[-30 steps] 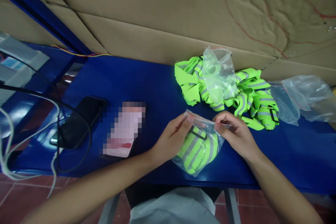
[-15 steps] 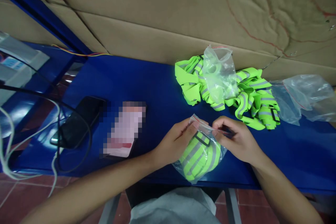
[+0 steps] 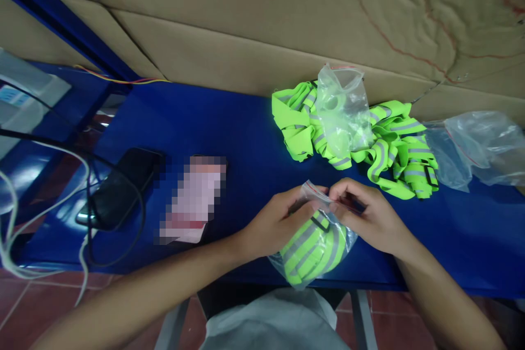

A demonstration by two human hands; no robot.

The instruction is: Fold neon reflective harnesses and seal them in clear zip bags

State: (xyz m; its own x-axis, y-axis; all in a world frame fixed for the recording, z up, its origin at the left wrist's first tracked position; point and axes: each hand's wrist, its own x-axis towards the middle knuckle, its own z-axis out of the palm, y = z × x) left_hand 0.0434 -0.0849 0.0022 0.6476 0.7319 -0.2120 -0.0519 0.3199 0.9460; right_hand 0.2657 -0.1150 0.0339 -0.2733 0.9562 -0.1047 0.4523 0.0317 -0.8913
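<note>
Back of room: brown cardboard sheeting [image 3: 225, 16], creased at right, with reddish lines across it. Below it, the blue counter [image 3: 238, 131], glossy, running the full width in front of the person. Floor under the near edge: red tiles [image 3: 24, 306] with pale joints.

On the counter, toward the cardboard: a loose heap of lime-green straps [image 3: 381, 153] with grey stripes. A clear bag [image 3: 344, 112] lies over its middle; further clear bags [image 3: 484, 147] lie just right of it. Left side: a phone [image 3: 194, 197] with its screen blurred out, and beside it a dark device [image 3: 123, 188] crossed by a black cord.

Left hand [image 3: 273, 221]: closed, thumb and fingers pinching the top of a zip bag [image 3: 314, 243]. Right hand [image 3: 369, 213]: fingertips gripping the same bag's top right end. Bag located between the hands, above the counter's near edge; cannot tell if it touches. Inside, a bundled green strap [image 3: 307, 257]; near the bag's mouth, a black buckle [image 3: 321, 221].
</note>
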